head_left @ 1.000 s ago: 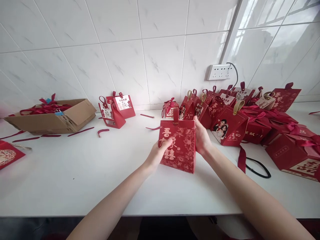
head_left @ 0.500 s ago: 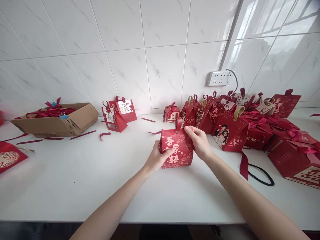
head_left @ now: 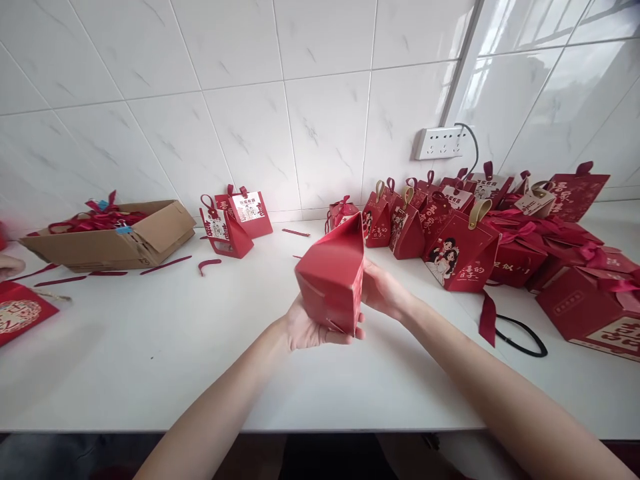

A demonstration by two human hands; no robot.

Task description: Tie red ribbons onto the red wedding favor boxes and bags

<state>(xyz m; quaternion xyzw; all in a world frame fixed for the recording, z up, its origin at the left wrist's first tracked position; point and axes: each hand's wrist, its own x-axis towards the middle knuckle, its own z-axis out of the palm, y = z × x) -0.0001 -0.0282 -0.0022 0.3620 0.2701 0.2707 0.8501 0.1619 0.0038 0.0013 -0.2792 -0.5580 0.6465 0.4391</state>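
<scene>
A red paper gift box (head_left: 327, 273) is held up in front of me, its plain side and part of its underside turned my way. My left hand (head_left: 307, 327) cups it from below, fingers reaching under the bottom edge. On the far right side, my right hand (head_left: 383, 290) grips the box; its fingertips are hidden behind it. The box's ribbon loop does not show from this angle. Just behind the held box stands a small red box with a bow (head_left: 343, 210), partly covered by it.
Many red gift boxes (head_left: 460, 257) crowd the right side; a black cord loop (head_left: 530, 337) lies before them. Two boxes (head_left: 233, 233) stand back left. A cardboard box (head_left: 100, 250) holds ribbons. Another person's hand (head_left: 10, 267) is at the left edge by a red box (head_left: 25, 310).
The gift box has been lifted and turned from its printed front to its plain side. My left hand has slid underneath it. Another person's hand has appeared at the left edge.
</scene>
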